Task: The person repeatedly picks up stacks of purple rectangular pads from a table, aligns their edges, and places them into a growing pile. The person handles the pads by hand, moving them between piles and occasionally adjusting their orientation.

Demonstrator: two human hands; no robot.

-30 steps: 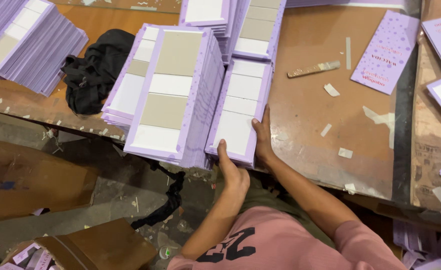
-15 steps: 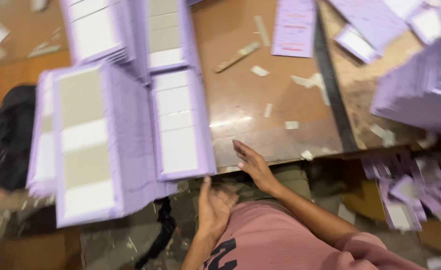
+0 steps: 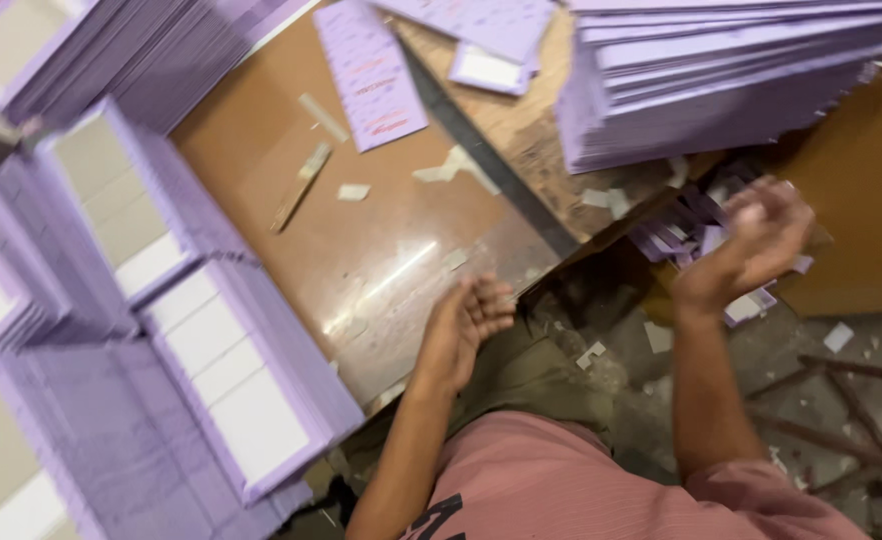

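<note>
We record the following state at the brown worktable (image 3: pixel 401 250). Several stacks of lilac card covers (image 3: pixel 241 390) with pale rectangular panels stand squared up along the near left edge of the table, one beside another, and we judge this portion of the work to be finished: the nearest stack sits just beside our left hand (image 3: pixel 466 325) and nothing is touching it. The left hand hangs over the table's front edge, empty, its fingers loosely curled toward the palm and slightly parted. Our right hand (image 3: pixel 751 240) is raised to the right, well apart from the table edge and in front of a jumble of small lilac offcuts (image 3: pixel 691 225) lying in the gap below the bench; its fingers are bent and open, and motion blur prevents us from telling whether a scrap is pinched between them. Above the right hand a tall, slightly fanned pile of lilac sheets (image 3: pixel 741 80) rests on the upper bench, and we judge this to be the material left to process. Loose on the table lie one printed lilac sheet (image 3: pixel 371 75), a wooden stick (image 3: pixel 301 185) and scattered white paper scraps (image 3: pixel 441 170). On this evidence we estimate the job as partly complete: a good quantity stacked, a comparable pile waiting, neither hand engaged with a cover.
</note>
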